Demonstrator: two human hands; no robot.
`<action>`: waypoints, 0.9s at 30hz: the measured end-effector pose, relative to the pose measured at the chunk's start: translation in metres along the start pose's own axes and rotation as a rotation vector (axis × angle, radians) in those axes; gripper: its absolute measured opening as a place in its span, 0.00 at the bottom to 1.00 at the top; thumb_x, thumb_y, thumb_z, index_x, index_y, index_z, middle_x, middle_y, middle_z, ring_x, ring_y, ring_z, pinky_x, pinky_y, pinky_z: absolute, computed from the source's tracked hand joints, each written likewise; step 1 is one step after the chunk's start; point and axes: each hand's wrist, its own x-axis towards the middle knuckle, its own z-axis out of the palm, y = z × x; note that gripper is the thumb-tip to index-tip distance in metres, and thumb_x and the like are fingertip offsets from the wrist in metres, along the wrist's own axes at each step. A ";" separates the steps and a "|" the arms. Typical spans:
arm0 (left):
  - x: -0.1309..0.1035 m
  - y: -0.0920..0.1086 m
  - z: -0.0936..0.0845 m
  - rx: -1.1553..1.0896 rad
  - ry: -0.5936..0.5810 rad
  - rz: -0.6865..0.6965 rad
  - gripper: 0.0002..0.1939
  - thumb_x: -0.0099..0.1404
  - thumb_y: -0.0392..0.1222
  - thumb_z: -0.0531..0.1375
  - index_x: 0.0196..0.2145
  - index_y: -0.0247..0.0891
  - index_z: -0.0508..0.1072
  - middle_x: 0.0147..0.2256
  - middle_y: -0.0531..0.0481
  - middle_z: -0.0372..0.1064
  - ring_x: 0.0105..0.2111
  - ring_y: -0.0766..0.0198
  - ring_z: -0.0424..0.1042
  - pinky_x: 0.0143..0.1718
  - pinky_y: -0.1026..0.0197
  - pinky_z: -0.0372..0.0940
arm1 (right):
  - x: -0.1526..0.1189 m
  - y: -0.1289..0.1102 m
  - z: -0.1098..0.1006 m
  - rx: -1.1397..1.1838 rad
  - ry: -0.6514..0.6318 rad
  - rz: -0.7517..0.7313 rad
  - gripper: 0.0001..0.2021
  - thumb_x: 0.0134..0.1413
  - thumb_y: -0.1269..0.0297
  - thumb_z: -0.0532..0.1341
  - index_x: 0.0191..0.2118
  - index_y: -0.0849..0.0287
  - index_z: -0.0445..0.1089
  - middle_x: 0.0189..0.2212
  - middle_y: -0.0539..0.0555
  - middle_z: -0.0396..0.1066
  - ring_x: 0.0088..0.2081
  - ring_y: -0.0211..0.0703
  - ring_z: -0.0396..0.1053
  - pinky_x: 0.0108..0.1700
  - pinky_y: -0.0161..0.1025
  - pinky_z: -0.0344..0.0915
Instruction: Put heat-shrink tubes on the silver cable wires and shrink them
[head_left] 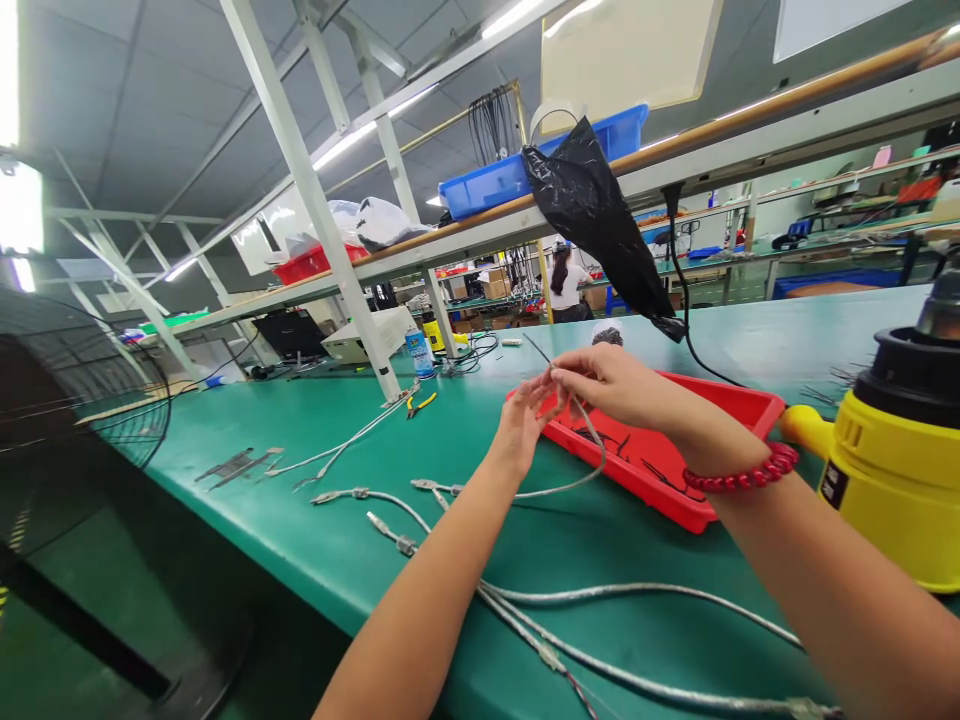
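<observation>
My left hand (521, 415) and my right hand (619, 390) meet over the left end of a red tray (652, 450). Their fingertips are pinched together around the end of a grey cable (596, 435). A thin dark strand (537, 348) sticks up from between the fingers; whether it belongs to the cable is unclear. From my hands the cable loops down over the tray rim onto the table. Thin black pieces (660, 475) lie inside the tray. Several more grey cables (600, 660) with plugs and small clamp-like lumps run under my left forearm.
A yellow heat-gun-like tool (892, 490) stands at the right edge. Yellow-handled pliers (421, 404), a blue can (419, 354) and more cables lie farther left on the green table (300, 540). A black plastic bag (600, 225) hangs from the shelf. A person (568, 285) sits beyond.
</observation>
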 end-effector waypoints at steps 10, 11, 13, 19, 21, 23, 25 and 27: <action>-0.003 0.013 0.002 -0.317 -0.090 -0.131 0.16 0.62 0.54 0.59 0.34 0.39 0.77 0.47 0.46 0.71 0.54 0.59 0.65 0.55 0.57 0.60 | -0.001 -0.010 -0.008 0.010 0.057 -0.136 0.17 0.58 0.58 0.53 0.32 0.63 0.75 0.23 0.52 0.68 0.27 0.37 0.60 0.29 0.34 0.55; -0.004 0.013 0.001 -0.315 -0.109 -0.129 0.14 0.61 0.52 0.60 0.33 0.40 0.77 0.46 0.47 0.71 0.53 0.59 0.66 0.54 0.56 0.60 | -0.003 -0.011 -0.010 0.016 0.054 -0.140 0.17 0.57 0.57 0.54 0.31 0.63 0.75 0.21 0.51 0.66 0.26 0.36 0.59 0.28 0.34 0.54; -0.008 0.014 0.001 -0.318 -0.146 -0.128 0.08 0.60 0.48 0.62 0.31 0.42 0.77 0.43 0.49 0.72 0.49 0.61 0.68 0.53 0.55 0.61 | -0.006 -0.015 -0.013 0.036 0.054 -0.144 0.17 0.57 0.56 0.55 0.29 0.63 0.75 0.19 0.49 0.63 0.23 0.33 0.55 0.25 0.33 0.51; -0.017 0.023 0.007 -0.357 -0.180 -0.113 0.06 0.57 0.42 0.65 0.34 0.42 0.75 0.25 0.58 0.63 0.24 0.73 0.62 0.37 0.65 0.65 | -0.009 -0.018 -0.011 0.045 0.051 -0.140 0.20 0.55 0.55 0.57 0.20 0.63 0.72 0.11 0.45 0.51 0.17 0.29 0.46 0.20 0.34 0.41; -0.018 0.026 0.010 -0.373 -0.111 -0.083 0.03 0.60 0.43 0.62 0.32 0.43 0.75 0.24 0.58 0.59 0.22 0.73 0.60 0.33 0.66 0.64 | -0.008 -0.017 -0.010 0.040 0.026 -0.138 0.21 0.55 0.53 0.57 0.21 0.64 0.73 0.11 0.45 0.52 0.16 0.29 0.46 0.20 0.34 0.40; -0.019 0.029 0.012 -0.362 -0.026 -0.068 0.07 0.65 0.44 0.58 0.30 0.45 0.74 0.23 0.58 0.58 0.22 0.73 0.59 0.34 0.66 0.64 | -0.007 -0.016 -0.008 0.037 0.007 -0.139 0.21 0.56 0.52 0.57 0.22 0.63 0.74 0.11 0.45 0.53 0.16 0.29 0.47 0.19 0.34 0.40; -0.019 0.031 0.013 -0.369 0.002 -0.056 0.12 0.68 0.44 0.54 0.28 0.45 0.74 0.24 0.58 0.58 0.22 0.73 0.60 0.35 0.65 0.64 | -0.007 -0.015 -0.007 0.029 0.002 -0.141 0.21 0.56 0.52 0.56 0.24 0.63 0.75 0.11 0.45 0.54 0.16 0.29 0.47 0.19 0.34 0.40; -0.018 0.031 0.014 -0.393 -0.011 -0.044 0.15 0.69 0.43 0.52 0.27 0.44 0.73 0.24 0.58 0.58 0.22 0.73 0.60 0.36 0.65 0.64 | -0.007 -0.014 -0.006 0.019 0.006 -0.136 0.22 0.57 0.52 0.55 0.23 0.63 0.75 0.11 0.45 0.54 0.16 0.29 0.47 0.19 0.35 0.40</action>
